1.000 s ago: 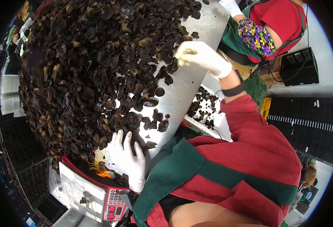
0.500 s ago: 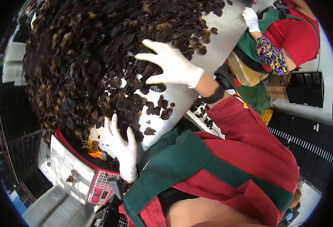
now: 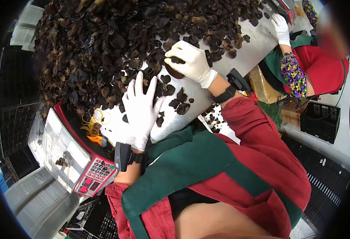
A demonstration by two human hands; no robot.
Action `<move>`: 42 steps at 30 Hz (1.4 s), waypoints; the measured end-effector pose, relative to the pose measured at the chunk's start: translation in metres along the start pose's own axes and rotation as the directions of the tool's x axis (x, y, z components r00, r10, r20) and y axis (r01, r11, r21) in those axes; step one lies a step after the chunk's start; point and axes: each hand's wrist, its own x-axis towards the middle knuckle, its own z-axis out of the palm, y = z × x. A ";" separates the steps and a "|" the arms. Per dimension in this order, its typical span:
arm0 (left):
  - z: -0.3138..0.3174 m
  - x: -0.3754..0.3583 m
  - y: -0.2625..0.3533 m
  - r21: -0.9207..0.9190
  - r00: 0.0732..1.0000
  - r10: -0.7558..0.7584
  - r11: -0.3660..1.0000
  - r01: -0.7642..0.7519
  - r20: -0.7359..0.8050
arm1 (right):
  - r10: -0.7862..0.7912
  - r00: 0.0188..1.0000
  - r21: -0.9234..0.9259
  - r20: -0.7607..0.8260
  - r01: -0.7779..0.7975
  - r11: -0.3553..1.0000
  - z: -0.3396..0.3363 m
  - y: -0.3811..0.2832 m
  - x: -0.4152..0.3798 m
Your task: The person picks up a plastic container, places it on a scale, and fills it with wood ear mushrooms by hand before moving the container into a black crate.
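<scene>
A large heap of dark brown wood ear mushrooms (image 3: pixel 115 44) covers the metal table (image 3: pixel 254 44). My left hand (image 3: pixel 141 113), in a white glove, lies over the near edge of the heap with its fingers stretched out, touching mushroom pieces. To its right, my right hand (image 3: pixel 189 63), also gloved, has its fingers curled around a dark wood ear mushroom, part of which shows between thumb and fingers. A few loose pieces (image 3: pixel 181 101) lie on the bare metal below the right hand.
A red-framed digital scale (image 3: pixel 97 175) stands at lower left, near yellow rubber bands (image 3: pixel 95 123) and an orange-handled tool (image 3: pixel 98 140). A white container with mushroom bits (image 3: pixel 215 119) sits by the table edge. Across at upper right, a co-worker's gloved hand (image 3: pixel 280 28) rests near the table.
My left hand has moved up and right onto the mushrooms. My right hand has shifted right, and its spread fingers have curled around a piece. The view has also shifted.
</scene>
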 end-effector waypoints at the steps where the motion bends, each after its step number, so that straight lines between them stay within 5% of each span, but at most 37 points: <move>1: 0.005 0.002 -0.004 -0.028 1.000 0.000 1.000 -0.001 -0.006 | 0.044 0.998 0.116 -0.036 -0.040 0.992 -0.003 -0.003 0.005; 5: 0.004 0.009 -0.014 -0.148 0.993 0.010 0.989 -0.027 -0.114 | 0.230 0.972 0.379 -0.044 -0.197 0.904 -0.009 -0.004 0.024; 7: -0.008 0.009 -0.011 -0.157 0.990 -0.056 0.987 0.034 -0.132 | 0.454 0.877 0.625 0.158 -0.444 0.642 -0.010 -0.003 0.030; 10: -0.014 0.013 -0.017 -0.320 0.963 -0.182 0.941 0.111 -0.198 | 0.211 0.931 0.903 0.299 -0.347 0.252 0.000 0.009 0.023; 11: -0.010 0.013 -0.023 -0.382 0.947 -0.212 0.918 0.109 -0.240 | 0.206 0.932 0.903 0.299 -0.346 0.256 0.004 0.008 0.023; 13: -0.011 0.016 -0.034 -0.456 0.922 -0.287 0.878 0.145 -0.260 | 0.134 0.908 0.875 0.398 -0.332 -0.352 0.014 0.001 0.025; 14: -0.009 0.016 -0.041 -0.507 0.902 -0.316 0.851 0.134 -0.293 | 0.136 0.890 0.847 0.436 -0.354 -0.398 0.014 -0.003 0.029; 17: -0.011 0.013 -0.055 -0.700 0.851 -0.442 0.702 0.131 -0.284 | 0.089 0.896 0.873 0.436 -0.397 -0.284 0.015 -0.015 0.032; 19: -0.020 0.012 -0.055 -0.826 0.803 -0.576 0.521 0.216 -0.153 | -0.021 0.907 0.855 0.420 -0.403 -0.327 0.014 -0.019 0.030; 21: -0.030 0.003 -0.064 -0.923 0.753 -0.637 0.172 0.345 0.163 | -0.067 0.935 0.912 0.347 -0.353 -0.208 0.024 -0.019 0.024; 22: -0.026 -0.002 -0.072 -0.959 0.752 -0.613 -0.038 0.280 0.244 | 0.050 0.894 0.867 0.446 -0.417 -0.274 0.013 -0.034 0.030; 23: -0.037 0.000 -0.061 -0.941 0.702 -0.630 -0.276 0.197 0.332 | -0.025 0.934 0.933 0.356 -0.356 -0.044 0.010 -0.038 0.030; 25: -0.038 -0.005 -0.066 -0.714 0.748 -0.462 -0.700 0.023 0.477 | 0.023 0.838 0.791 0.545 -0.505 -0.346 0.009 -0.041 0.032; 26: -0.036 -0.014 -0.072 -0.692 0.760 -0.435 -0.721 0.028 0.483 | 0.036 0.861 0.842 0.508 -0.487 -0.233 0.010 -0.045 0.030; 27: -0.032 -0.016 -0.075 -0.628 0.758 -0.412 -0.778 -0.004 0.506 | -0.030 0.845 0.795 0.534 -0.514 -0.323 0.012 -0.044 0.031; 29: -0.032 -0.019 -0.079 -0.525 0.824 -0.333 -0.849 -0.050 0.459 | -0.022 0.886 0.878 0.463 -0.462 -0.126 0.012 -0.054 0.029; 30: -0.035 -0.024 -0.079 -0.496 0.849 -0.298 -0.867 -0.049 0.437 | -0.046 0.864 0.853 0.501 -0.502 -0.140 0.014 -0.049 0.027; 31: -0.043 -0.025 -0.074 -0.488 0.839 -0.315 -0.870 -0.069 0.443 | -0.115 0.861 0.669 0.496 -0.463 -0.581 0.022 -0.051 0.026; 33: -0.051 -0.029 -0.071 -0.508 0.896 -0.284 -0.858 -0.079 0.340 | -0.059 0.832 0.752 0.551 -0.526 -0.397 0.030 -0.041 0.019; 34: -0.061 -0.032 -0.066 -0.482 0.901 -0.265 -0.873 -0.073 0.344 | 0.004 0.779 0.635 0.627 -0.509 -0.581 0.032 -0.045 0.021; 35: -0.057 -0.037 -0.070 -0.450 0.905 -0.252 -0.890 -0.077 0.343 | -0.012 0.780 0.629 0.625 -0.513 -0.584 0.032 -0.050 0.020; 37: -0.073 -0.049 -0.069 -0.644 0.773 -0.454 -0.761 -0.078 0.443 | -0.089 0.985 0.987 0.150 -0.143 0.080 0.029 -0.064 0.013; 38: -0.089 -0.054 -0.074 -0.592 0.813 -0.387 -0.804 -0.065 0.436 | -0.079 0.969 0.847 0.233 -0.162 0.506 0.005 -0.082 0.022; 39: -0.103 -0.061 -0.063 -0.788 0.756 -0.579 -0.599 -0.142 0.304 | -0.047 0.959 0.936 0.279 -0.283 -0.208 0.022 -0.073 0.015; 40: -0.110 -0.076 -0.080 -0.769 0.798 -0.541 -0.618 -0.163 0.266 | -0.013 0.965 0.883 0.263 -0.235 0.406 0.012 -0.067 0.011; 41: -0.116 -0.089 -0.096 -0.747 0.837 -0.498 -0.641 -0.177 0.228 | 0.085 0.919 0.851 0.384 -0.388 0.355 0.022 -0.037 0.001; 42: -0.135 -0.088 -0.097 -0.686 0.710 -0.645 -0.654 -0.319 0.283 | 0.062 0.960 0.844 0.273 -0.270 0.464 0.023 -0.043 -0.002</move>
